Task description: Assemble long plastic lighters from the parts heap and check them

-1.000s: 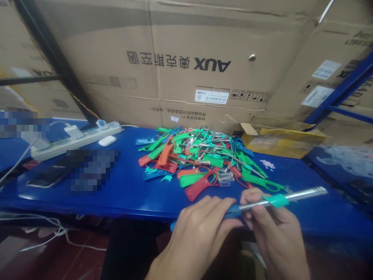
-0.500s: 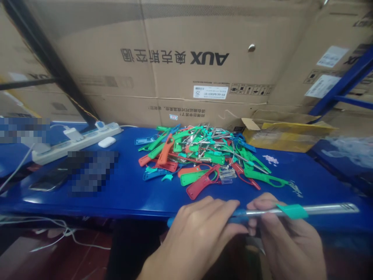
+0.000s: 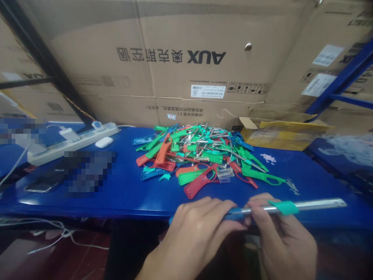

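Observation:
My left hand [image 3: 195, 229] is closed around the blue handle [image 3: 237, 213] of a long-reach lighter in front of the desk edge. From the handle a shiny metal tube [image 3: 319, 204] runs out to the right. My right hand [image 3: 284, 237] pinches this tube close to the handle, thumb and fingers around it. A turquoise plastic piece [image 3: 287, 207] sits on the tube just beyond my right fingertips. Most of the handle is hidden under my left fingers. Behind my hands lies a heap of lighter parts, with a red handle shell [image 3: 201, 182] nearest.
Green handle shells [image 3: 259, 175], metal tubes and turquoise bits are mixed in the heap on the blue desk [image 3: 140, 202]. A yellow-sided carton [image 3: 285, 136] stands at the right back. On the left lie a power strip [image 3: 43, 151] and a white case [image 3: 104, 142]. Cardboard [image 3: 175, 23] walls the back.
My right hand and the metal tube have shifted slightly left, toward my left hand. The slots near the tube's tip show less clearly now. The whole view has moved a little.

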### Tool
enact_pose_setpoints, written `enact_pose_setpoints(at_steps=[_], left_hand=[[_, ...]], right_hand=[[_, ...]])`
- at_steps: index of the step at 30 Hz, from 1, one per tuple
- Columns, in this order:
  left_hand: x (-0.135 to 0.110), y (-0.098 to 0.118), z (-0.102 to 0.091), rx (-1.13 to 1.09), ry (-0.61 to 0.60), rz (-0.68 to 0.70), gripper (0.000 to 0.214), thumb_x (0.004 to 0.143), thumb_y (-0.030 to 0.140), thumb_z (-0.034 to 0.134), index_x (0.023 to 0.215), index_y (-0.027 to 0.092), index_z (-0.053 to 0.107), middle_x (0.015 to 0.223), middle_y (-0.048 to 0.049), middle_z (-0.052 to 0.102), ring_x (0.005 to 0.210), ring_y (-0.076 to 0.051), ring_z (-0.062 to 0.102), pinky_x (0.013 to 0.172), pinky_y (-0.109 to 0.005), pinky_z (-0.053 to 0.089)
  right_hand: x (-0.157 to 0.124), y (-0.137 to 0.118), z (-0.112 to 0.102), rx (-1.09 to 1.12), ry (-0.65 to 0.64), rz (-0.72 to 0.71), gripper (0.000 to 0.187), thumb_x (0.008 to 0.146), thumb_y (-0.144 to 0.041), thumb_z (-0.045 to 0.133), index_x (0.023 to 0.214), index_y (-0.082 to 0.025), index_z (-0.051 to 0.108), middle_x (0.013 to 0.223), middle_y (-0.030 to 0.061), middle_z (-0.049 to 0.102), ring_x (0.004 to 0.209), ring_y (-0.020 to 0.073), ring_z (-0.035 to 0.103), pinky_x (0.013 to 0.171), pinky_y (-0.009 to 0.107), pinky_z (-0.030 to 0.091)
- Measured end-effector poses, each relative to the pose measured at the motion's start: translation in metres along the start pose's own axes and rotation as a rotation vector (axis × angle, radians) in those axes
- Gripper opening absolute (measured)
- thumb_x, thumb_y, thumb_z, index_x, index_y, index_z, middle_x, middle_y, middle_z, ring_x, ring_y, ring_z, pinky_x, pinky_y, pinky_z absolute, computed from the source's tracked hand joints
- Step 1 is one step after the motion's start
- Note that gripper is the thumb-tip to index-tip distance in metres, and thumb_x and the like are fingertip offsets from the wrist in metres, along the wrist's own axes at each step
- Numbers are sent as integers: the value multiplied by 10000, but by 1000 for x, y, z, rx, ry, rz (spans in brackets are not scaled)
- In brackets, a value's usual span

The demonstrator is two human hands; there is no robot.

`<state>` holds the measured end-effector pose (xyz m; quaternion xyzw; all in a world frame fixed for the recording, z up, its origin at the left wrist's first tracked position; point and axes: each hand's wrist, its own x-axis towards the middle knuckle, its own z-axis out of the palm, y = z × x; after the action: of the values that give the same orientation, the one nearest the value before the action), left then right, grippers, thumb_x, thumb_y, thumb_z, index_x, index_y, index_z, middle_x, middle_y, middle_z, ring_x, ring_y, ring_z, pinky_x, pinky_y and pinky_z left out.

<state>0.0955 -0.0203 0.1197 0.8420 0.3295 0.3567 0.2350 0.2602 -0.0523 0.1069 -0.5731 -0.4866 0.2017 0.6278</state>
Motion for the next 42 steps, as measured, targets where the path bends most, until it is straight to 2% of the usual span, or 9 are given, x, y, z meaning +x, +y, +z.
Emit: enact_pose_setpoints(at_steps=[5, 10, 14, 19, 22, 25, 29, 35, 42], left_hand=[[-1, 0, -3, -145, -60, -65, 165, 1006, 349, 607, 1087, 251, 711, 975, 6, 771, 877, -185, 725, 784, -280, 568], [-3, -1, -5, -209, -69, -119, 225, 991, 420, 619, 1130, 274, 719, 1054, 5, 774, 934, -178, 726, 843, -264, 547], [-2, 0, -11, -261, -198, -194, 215, 993, 425, 621, 1077, 264, 736, 1003, 41, 765, 942, -138, 705, 873, -222, 497], [-4, 1, -10, -314, -187, -230, 187, 931, 425, 708, 1023, 271, 761, 981, 66, 763, 937, -114, 695, 885, -203, 468], [-5, 2, -9, -312, -179, -208, 156, 954, 388, 686, 992, 260, 766, 952, 54, 763, 905, -122, 691, 850, -223, 477], [-4, 2, -8, -271, -124, -170, 169, 959, 392, 674, 969, 251, 765, 898, 44, 753, 852, -136, 674, 802, -247, 483], [-4, 0, -7, -224, -82, -69, 167, 987, 355, 640, 975, 235, 755, 864, 29, 743, 806, -144, 651, 738, -261, 491], [-5, -6, -7, -147, 53, 127, 212, 988, 292, 644, 1139, 154, 700, 1043, -35, 779, 888, -159, 707, 794, -269, 542], [-6, -4, -16, -61, 50, 167, 225, 993, 313, 627, 1129, 145, 689, 1023, -44, 783, 867, -171, 734, 769, -271, 565]], right_hand=[[-4, -4, -1, -82, -20, -43, 242, 933, -420, 646, 779, -237, 685, 602, -18, 637, 494, 132, 605, 479, 206, 519], [-5, -7, 2, -2, -56, -20, 331, 977, -451, 580, 753, -220, 657, 680, 18, 669, 545, 146, 632, 475, 211, 519], [-2, -8, -3, -1, -160, -37, 309, 982, -416, 582, 765, -218, 679, 707, 13, 677, 566, 133, 648, 503, 185, 527], [1, -8, -10, 58, -275, -9, 278, 985, -384, 588, 775, -230, 685, 671, -9, 650, 544, 113, 636, 496, 159, 513], [0, -8, -8, 121, -259, 30, 271, 985, -373, 596, 769, -231, 675, 600, -28, 607, 485, 95, 597, 466, 146, 488], [-2, -6, -6, 164, -232, 38, 258, 988, -380, 594, 793, -229, 671, 625, -18, 640, 499, 103, 615, 477, 155, 505], [-1, -5, -7, 119, -235, -30, 231, 985, -352, 602, 802, -232, 677, 662, -5, 682, 514, 107, 639, 474, 156, 510], [-4, -3, -12, 204, -226, -51, 90, 936, -317, 690, 863, -294, 738, 611, -30, 654, 472, 112, 594, 443, 189, 497], [-8, -4, -15, 280, -333, -49, 121, 963, -273, 635, 912, -266, 744, 686, 17, 641, 534, 147, 593, 451, 244, 465]])
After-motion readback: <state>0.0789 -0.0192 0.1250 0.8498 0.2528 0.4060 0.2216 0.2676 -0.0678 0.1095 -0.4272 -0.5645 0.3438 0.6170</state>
